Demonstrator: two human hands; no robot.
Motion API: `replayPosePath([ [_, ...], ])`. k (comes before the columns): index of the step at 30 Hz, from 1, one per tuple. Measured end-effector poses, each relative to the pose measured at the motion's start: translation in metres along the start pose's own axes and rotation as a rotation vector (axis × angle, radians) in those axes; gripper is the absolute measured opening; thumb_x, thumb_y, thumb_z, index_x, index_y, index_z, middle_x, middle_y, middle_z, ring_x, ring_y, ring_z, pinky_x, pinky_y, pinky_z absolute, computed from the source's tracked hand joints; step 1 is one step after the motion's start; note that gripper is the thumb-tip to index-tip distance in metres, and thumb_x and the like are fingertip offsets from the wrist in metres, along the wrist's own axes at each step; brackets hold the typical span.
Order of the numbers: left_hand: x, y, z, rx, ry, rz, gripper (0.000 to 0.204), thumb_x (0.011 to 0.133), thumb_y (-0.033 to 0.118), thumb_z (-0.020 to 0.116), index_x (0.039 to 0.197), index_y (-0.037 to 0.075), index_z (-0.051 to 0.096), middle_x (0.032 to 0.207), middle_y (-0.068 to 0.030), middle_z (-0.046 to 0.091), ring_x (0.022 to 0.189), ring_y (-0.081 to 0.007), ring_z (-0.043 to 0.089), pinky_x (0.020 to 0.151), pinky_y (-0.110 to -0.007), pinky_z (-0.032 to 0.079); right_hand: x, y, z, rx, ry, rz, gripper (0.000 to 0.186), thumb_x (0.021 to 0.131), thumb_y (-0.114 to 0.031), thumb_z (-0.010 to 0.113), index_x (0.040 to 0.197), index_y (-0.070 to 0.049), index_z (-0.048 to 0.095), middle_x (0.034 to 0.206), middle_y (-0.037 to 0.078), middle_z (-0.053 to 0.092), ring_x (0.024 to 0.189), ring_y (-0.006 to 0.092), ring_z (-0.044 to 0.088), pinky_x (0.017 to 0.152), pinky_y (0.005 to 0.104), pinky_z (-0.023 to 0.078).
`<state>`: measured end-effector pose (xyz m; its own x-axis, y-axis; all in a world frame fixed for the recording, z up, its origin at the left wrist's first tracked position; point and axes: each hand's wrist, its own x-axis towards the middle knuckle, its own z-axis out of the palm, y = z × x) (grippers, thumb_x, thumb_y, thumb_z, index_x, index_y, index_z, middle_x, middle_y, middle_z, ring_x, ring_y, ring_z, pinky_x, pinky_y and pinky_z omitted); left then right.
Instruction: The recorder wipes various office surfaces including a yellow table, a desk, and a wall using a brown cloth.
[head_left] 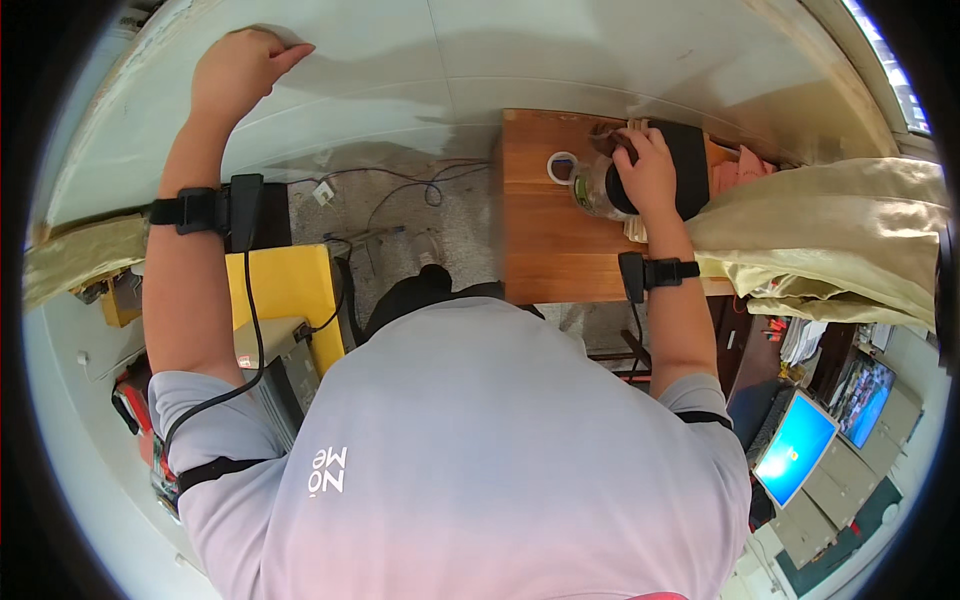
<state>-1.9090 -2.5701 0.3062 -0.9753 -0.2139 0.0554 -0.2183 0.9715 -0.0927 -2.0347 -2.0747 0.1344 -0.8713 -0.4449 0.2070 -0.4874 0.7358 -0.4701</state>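
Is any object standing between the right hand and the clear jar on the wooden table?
Nothing visible: the right hand is right by the dark end of the clear jar. Whether they touch, I cannot tell.

Clear jar (592,192) — partly hidden

Pale glossy panelled wall (580,45): thin seams, broad soft shadow. Rough grey floor (390,195): mottled surface. Brown wood-grain table (545,250): positioned close to wall. Cream satin curtain (830,212) at right; bright narrow window (893,62) above. Dark-brown cabinet (733,335), apparently wooden, detail poor. Pale gold fabric curtain (85,262) at left edge.
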Motion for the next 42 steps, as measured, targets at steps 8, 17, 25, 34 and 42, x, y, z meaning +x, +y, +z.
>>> replayPosePath([
  [8, -0.001, 0.005, -0.001, -0.017, 0.031, 0.015, 0.058, 0.092, 0.054, 0.064, 0.060, 0.005, 0.066, 0.052, -0.0082, 0.059, 0.050, -0.0242, 0.061, 0.055, -0.040, 0.047, -0.031, 0.003, -0.004, -0.039, 0.100, 0.091, 0.029, 0.083, -0.017, 0.068, 0.110, -0.009, 0.072, 0.102, 0.012, 0.062, 0.096, 0.0336, 0.063, 0.083, 0.0422, 0.052],
  [17, 0.001, 0.010, -0.005, -0.007, 0.027, 0.009, 0.054, 0.092, 0.053, 0.064, 0.064, 0.007, 0.069, 0.056, -0.0086, 0.061, 0.055, -0.0261, 0.063, 0.058, -0.041, 0.049, -0.030, 0.007, 0.000, -0.048, 0.178, 0.029, 0.026, 0.086, -0.016, 0.066, 0.111, -0.010, 0.073, 0.104, 0.010, 0.064, 0.091, 0.0310, 0.066, 0.080, 0.0378, 0.054],
  [25, 0.003, 0.002, -0.003, -0.054, -0.077, -0.059, 0.054, 0.092, 0.054, 0.063, 0.071, 0.005, 0.072, 0.058, -0.0094, 0.062, 0.055, -0.0231, 0.063, 0.060, -0.038, 0.049, -0.029, 0.003, 0.006, -0.014, 0.209, 0.016, 0.028, 0.082, -0.017, 0.069, 0.108, -0.010, 0.073, 0.099, 0.012, 0.062, 0.093, 0.0339, 0.064, 0.081, 0.0429, 0.053],
  [34, 0.002, 0.001, 0.007, -0.093, -0.013, -0.079, 0.059, 0.091, 0.054, 0.064, 0.058, 0.006, 0.062, 0.051, -0.0071, 0.058, 0.049, -0.0233, 0.059, 0.054, -0.039, 0.046, -0.030, 0.007, 0.002, -0.036, 0.197, 0.033, 0.028, 0.084, -0.017, 0.067, 0.110, -0.011, 0.073, 0.101, 0.011, 0.063, 0.091, 0.0316, 0.065, 0.079, 0.0396, 0.054],
  [42, 0.002, 0.005, -0.001, -0.074, -0.083, -0.100, 0.051, 0.091, 0.053, 0.065, 0.073, 0.005, 0.074, 0.056, -0.0074, 0.062, 0.053, -0.0206, 0.062, 0.059, -0.036, 0.048, -0.030, 0.009, 0.002, -0.017, 0.194, 0.042, 0.027, 0.083, -0.017, 0.068, 0.109, -0.011, 0.074, 0.101, 0.011, 0.063, 0.093, 0.0329, 0.065, 0.081, 0.0418, 0.054],
])
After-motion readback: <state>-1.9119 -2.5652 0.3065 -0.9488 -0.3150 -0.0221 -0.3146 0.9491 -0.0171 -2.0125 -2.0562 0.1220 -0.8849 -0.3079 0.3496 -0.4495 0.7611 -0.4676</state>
